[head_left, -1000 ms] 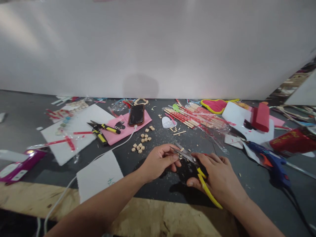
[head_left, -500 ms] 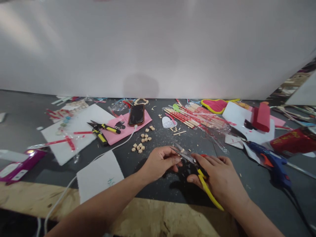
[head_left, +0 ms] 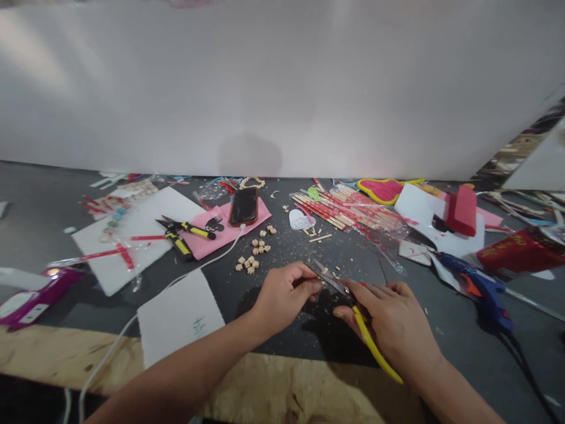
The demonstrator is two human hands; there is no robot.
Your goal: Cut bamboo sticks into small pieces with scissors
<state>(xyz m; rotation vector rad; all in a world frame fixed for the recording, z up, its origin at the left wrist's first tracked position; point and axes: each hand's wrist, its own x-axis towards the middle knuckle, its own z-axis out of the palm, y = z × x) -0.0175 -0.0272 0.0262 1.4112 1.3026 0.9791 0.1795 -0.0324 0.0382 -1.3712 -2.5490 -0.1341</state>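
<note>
My right hand (head_left: 391,315) is wrapped round a pair of yellow-handled scissors (head_left: 373,341). Their metal blades point up and left, reaching the fingertips of my left hand (head_left: 289,294). That hand is closed in a pinch at the blades; whatever small piece it holds is mostly hidden by the fingers. Left of it lie several small wooden cube-like clusters (head_left: 251,264) on the dark table. Beyond the hands are a short wooden stick (head_left: 320,238), small cut bits and a white paper heart (head_left: 302,220) with a scalloped drawing.
A phone (head_left: 244,206) on pink foam sheet, black-and-yellow pliers (head_left: 183,234) and white paper (head_left: 179,318) lie to the left. Chopsticks in red wrappers (head_left: 344,206) sit behind. At right are a blue glue gun (head_left: 481,288) and a red can (head_left: 523,252). A white cable (head_left: 128,324) crosses the left side.
The scissors' blades look closer together, and the fingers of my right hand have drawn in a little. My left hand stays almost in place. The view has shifted slightly.
</note>
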